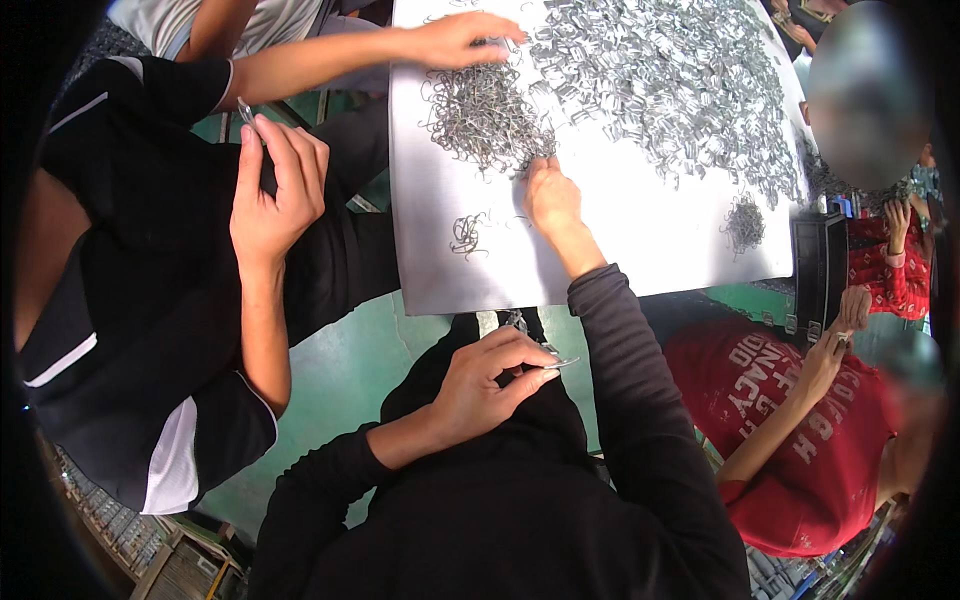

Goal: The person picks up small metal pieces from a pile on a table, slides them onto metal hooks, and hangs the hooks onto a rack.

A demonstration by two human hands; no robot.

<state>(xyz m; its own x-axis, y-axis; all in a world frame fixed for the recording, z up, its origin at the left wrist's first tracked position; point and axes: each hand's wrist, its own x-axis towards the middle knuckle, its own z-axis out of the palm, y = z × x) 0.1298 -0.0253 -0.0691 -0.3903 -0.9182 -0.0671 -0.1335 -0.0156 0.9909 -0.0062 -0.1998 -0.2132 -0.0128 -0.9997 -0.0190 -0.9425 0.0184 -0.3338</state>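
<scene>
Above my lap, my left hand [478,388] pinches a small shiny metal piece [562,362] between thumb and fingertips; its exact kind is hard to make out. My right hand [555,205] reaches over the white table, fingers closed at the lower right edge of a tangled heap of bent wire hooks [480,115]. What its fingertips hold, if anything, is hidden. To the right of that heap spreads a large mass of small flat silvery metal pieces [660,90]. A small cluster of loose wire hooks [466,236] lies left of my right hand.
A co-worker in black on the left holds a metal piece [246,112] in one hand, the other over the hooks. Someone in a red shirt [790,430] works at right. Another small hook pile [744,226] lies near the right edge of the white table [620,270].
</scene>
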